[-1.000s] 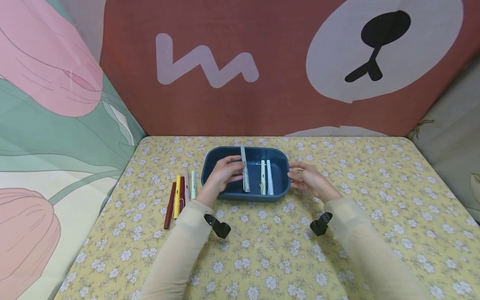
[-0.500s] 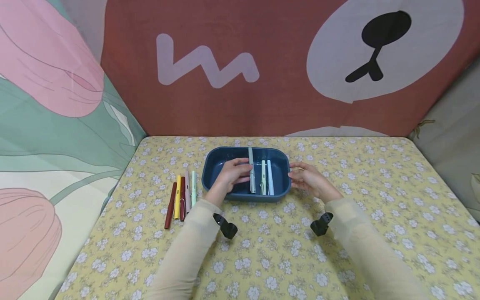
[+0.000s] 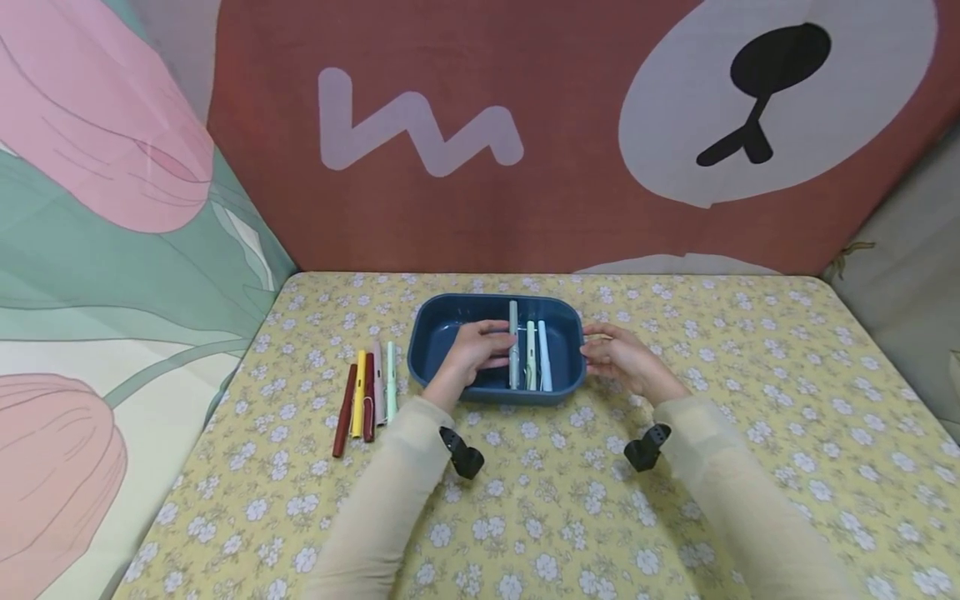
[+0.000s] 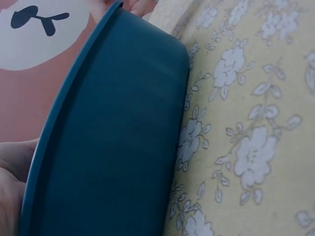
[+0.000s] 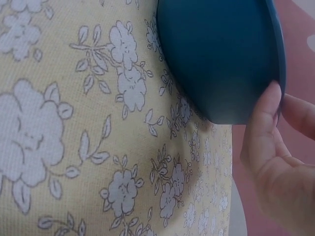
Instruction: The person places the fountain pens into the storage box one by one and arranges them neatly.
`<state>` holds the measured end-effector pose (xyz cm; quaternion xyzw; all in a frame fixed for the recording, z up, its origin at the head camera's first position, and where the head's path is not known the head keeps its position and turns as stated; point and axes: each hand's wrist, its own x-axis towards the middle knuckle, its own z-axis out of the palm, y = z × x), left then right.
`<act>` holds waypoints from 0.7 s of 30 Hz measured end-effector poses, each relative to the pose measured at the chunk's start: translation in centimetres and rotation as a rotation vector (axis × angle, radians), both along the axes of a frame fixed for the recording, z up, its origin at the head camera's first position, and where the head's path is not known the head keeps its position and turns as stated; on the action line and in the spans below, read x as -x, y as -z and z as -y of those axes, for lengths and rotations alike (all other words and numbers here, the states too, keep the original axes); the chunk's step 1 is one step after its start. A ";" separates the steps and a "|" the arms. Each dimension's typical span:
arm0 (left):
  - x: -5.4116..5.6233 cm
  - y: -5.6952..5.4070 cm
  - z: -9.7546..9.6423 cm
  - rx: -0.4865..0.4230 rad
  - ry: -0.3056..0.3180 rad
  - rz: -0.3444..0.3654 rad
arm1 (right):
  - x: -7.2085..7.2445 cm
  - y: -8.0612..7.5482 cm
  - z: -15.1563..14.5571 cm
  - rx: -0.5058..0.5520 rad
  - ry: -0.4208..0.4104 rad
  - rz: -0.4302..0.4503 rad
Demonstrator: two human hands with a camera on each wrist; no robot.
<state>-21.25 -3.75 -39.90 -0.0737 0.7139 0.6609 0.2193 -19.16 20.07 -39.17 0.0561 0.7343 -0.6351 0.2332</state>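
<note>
A dark blue rectangular box point(image 3: 517, 400) stands on the table. Inside it, a grey-green pen point(image 3: 513, 312) is held upright in the view between the thumb and fingers of my left hand point(image 3: 474, 350). To its right lie a pale green pen point(image 3: 531, 342) and a light blue pen point(image 3: 543, 350), side by side. My right hand point(image 3: 621, 358) is at the box's right end. In the right wrist view its thumb point(image 5: 269, 101) lies on the outer wall, with a finger at the rim. The left wrist view shows mostly the box's front wall point(image 4: 113, 123); the pens are hidden there.
Left of the box, several pens lie on the flowered cloth point(image 3: 540, 517) in a row: a brownish red pen point(image 3: 345, 412), a yellow pen point(image 3: 358, 392), a dark red pen point(image 3: 368, 396), a lilac pen point(image 3: 379, 387) and a mint pen point(image 3: 391, 379). A brown printed cloth point(image 3: 555, 208) hangs behind.
My left hand has moved right inside the box, bringing the grey-green pen close beside the pale green one and turning it straighter. The right hand keeps its place at the box's end.
</note>
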 end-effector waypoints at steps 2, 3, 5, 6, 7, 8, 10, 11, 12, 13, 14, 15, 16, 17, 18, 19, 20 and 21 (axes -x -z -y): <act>0.0 0.1 -0.1 0.010 0.004 -0.007 | 0.0 0.0 0.0 0.000 -0.002 -0.002; 0.0 0.1 -0.2 0.016 0.004 -0.010 | 0.0 0.0 0.0 0.000 -0.002 -0.003; 0.1 0.3 -0.3 0.031 0.001 -0.019 | 0.0 -0.1 0.0 -0.001 -0.001 -0.003; 0.1 0.3 -0.4 0.040 -0.002 -0.022 | 0.1 0.0 0.0 -0.001 0.000 -0.003; 0.1 0.4 -0.5 0.049 -0.005 -0.023 | 0.1 0.0 0.0 -0.001 0.000 -0.003; 0.2 0.5 -0.6 0.059 -0.006 -0.023 | 0.1 -0.1 -0.1 -0.002 0.001 -0.002; 0.3 0.6 -0.8 0.072 -0.006 -0.018 | 0.1 -0.1 -0.1 -0.001 0.000 -0.003; 0.3 0.6 -0.9 0.078 -0.004 -0.013 | 0.1 -0.1 -0.1 -0.003 -0.001 -0.004; 0.3 0.6 -1.0 0.082 -0.002 -0.008 | 0.1 -0.1 -0.1 -0.003 -0.001 -0.005; 0.4 0.7 -1.0 0.086 0.000 -0.007 | 0.1 0.0 -0.1 -0.005 -0.002 -0.006; 0.4 0.7 -1.1 0.089 0.003 -0.002 | 0.0 0.0 -0.1 -0.005 -0.002 -0.006; 0.4 0.7 -1.1 0.093 0.006 0.001 | 0.0 0.0 -0.1 -0.005 -0.002 -0.006; 0.4 0.7 -1.2 0.095 0.010 0.004 | 0.0 0.0 -0.1 -0.004 -0.001 -0.006; 0.4 0.7 -1.2 0.099 0.012 0.006 | 0.0 0.0 -0.1 -0.003 -0.001 -0.005; 0.4 0.8 -1.2 0.104 0.015 0.006 | 0.0 0.0 -0.1 0.000 0.000 -0.003; 0.4 0.8 -1.2 0.108 0.017 0.005 | 0.0 0.0 -0.1 0.002 0.000 -0.001; 0.4 0.9 -1.2 0.111 0.021 0.007 | 0.0 0.0 -0.1 0.004 0.001 0.001; 0.5 1.0 -1.3 0.116 0.024 0.004 | 0.1 0.0 -0.1 0.005 0.002 0.003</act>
